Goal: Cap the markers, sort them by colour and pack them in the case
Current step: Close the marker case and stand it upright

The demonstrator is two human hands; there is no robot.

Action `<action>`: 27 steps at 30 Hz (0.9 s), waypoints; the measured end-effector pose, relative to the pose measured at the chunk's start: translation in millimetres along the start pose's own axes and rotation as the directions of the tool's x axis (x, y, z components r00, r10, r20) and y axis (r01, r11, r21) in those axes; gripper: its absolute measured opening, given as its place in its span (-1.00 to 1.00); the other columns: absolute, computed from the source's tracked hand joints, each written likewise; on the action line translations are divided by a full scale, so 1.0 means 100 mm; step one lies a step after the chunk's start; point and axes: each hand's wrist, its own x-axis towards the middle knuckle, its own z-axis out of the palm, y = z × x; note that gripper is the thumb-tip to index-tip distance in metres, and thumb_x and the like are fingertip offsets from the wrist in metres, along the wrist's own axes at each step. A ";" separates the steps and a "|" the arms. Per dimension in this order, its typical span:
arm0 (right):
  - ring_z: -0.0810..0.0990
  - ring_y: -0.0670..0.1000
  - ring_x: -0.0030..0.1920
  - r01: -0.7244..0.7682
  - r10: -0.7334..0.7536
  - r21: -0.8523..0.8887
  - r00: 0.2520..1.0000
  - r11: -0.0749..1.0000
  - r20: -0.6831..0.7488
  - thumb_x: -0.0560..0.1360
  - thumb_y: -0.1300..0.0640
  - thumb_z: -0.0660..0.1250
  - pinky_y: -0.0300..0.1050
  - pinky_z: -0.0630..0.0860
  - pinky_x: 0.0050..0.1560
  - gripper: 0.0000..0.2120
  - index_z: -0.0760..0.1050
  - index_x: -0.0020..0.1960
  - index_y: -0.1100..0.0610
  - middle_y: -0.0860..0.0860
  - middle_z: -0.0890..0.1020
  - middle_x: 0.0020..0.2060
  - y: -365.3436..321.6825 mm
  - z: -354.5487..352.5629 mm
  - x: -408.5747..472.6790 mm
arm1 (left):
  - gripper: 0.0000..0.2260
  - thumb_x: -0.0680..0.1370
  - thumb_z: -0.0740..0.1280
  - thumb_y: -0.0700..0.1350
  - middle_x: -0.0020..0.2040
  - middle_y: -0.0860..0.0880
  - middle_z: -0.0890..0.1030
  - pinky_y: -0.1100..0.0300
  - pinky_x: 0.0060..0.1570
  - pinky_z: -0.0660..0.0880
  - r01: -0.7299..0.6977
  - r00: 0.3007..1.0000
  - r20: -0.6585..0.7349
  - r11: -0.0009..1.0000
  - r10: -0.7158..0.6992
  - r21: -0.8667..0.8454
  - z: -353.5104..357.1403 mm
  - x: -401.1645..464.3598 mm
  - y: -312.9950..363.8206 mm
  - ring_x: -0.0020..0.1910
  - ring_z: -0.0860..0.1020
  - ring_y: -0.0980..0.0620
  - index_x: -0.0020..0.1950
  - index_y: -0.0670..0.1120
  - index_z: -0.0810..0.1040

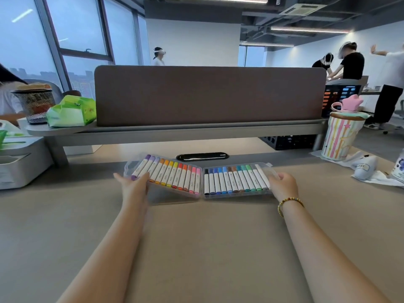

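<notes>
bright, even daylight from left windows [72,29] | ceiling strips lit | edges bowed | background soft

The tan desk [207,248] bears the open marker case [202,193], a striped cup [338,138] and a grey organiser [19,167].

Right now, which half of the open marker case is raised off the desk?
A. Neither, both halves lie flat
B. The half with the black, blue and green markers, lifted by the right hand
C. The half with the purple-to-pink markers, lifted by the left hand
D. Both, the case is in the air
C: the left hand tilts up the purple-to-pink half of the marker case, while the blue-green half lies flat under the right hand.
</notes>
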 end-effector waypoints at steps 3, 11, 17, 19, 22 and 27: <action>0.50 0.04 -0.21 0.072 -0.055 0.172 0.993 0.982 -0.102 0.57 0.23 0.14 -0.21 0.37 -0.35 -0.85 0.49 0.02 0.19 0.12 0.57 -0.13 -0.15 -0.02 -0.12 | -0.54 0.55 0.16 -0.43 0.04 -0.09 0.55 0.29 -0.26 0.57 -0.044 0.994 0.091 0.991 0.056 -0.128 0.14 -0.08 0.02 -0.12 0.57 0.06 0.40 -0.14 0.22; 0.50 0.01 0.21 0.388 -0.382 0.258 0.921 0.885 -0.075 0.58 0.12 0.14 -0.12 0.47 0.17 -0.65 0.42 0.33 0.14 0.02 0.54 0.19 -0.89 -0.05 -0.51 | -0.82 0.56 0.19 -0.33 -0.10 -0.03 0.57 0.10 -0.03 0.54 -0.422 0.855 0.407 0.887 0.321 0.188 0.54 -0.49 0.40 -0.07 0.56 0.03 0.09 -0.12 0.44; 0.37 -0.08 0.34 0.496 -0.573 0.351 0.803 0.795 0.163 0.51 -0.26 -0.05 0.02 0.30 0.40 -0.40 0.38 0.30 0.15 -0.04 0.44 0.28 -1.18 0.08 -0.77 | -0.38 0.49 0.31 0.15 0.28 0.02 0.49 0.06 0.27 0.42 -0.588 0.595 0.776 0.771 0.208 0.245 0.76 -0.75 0.35 0.24 0.49 0.11 0.48 0.03 0.19; 0.49 -0.06 0.24 0.445 -0.568 0.430 0.795 0.785 0.213 0.56 -0.21 -0.07 0.02 0.47 0.25 -0.44 0.41 0.28 0.16 0.04 0.52 0.23 -1.20 0.10 -0.79 | -0.19 0.41 0.43 0.07 0.40 0.05 0.37 0.06 0.33 0.38 -0.583 0.533 0.837 0.770 0.122 0.259 0.76 -0.79 0.25 0.34 0.41 0.12 0.52 0.10 0.02; 0.56 -0.05 0.15 0.433 -0.599 0.467 0.741 0.771 0.303 0.64 -0.06 -0.06 -0.12 0.53 0.14 -0.57 0.42 0.30 0.13 0.07 0.58 0.16 -1.21 0.13 -0.82 | -0.22 0.46 0.42 -0.17 0.30 0.13 0.43 0.09 0.22 0.47 -0.661 0.597 0.763 0.691 0.248 0.292 0.81 -0.87 0.15 0.23 0.49 0.14 0.51 0.11 0.01; 0.41 -0.19 0.28 0.519 -0.655 0.418 0.689 0.745 0.311 0.63 0.02 0.07 -0.33 0.38 0.26 -0.59 0.32 0.44 0.12 -0.07 0.46 0.32 -1.23 0.15 -0.88 | -0.58 0.51 0.32 -0.12 -0.12 0.23 0.55 0.20 -0.16 0.45 -0.694 0.712 0.512 0.589 0.481 0.413 0.83 -0.91 0.15 -0.11 0.57 0.07 0.31 0.15 0.32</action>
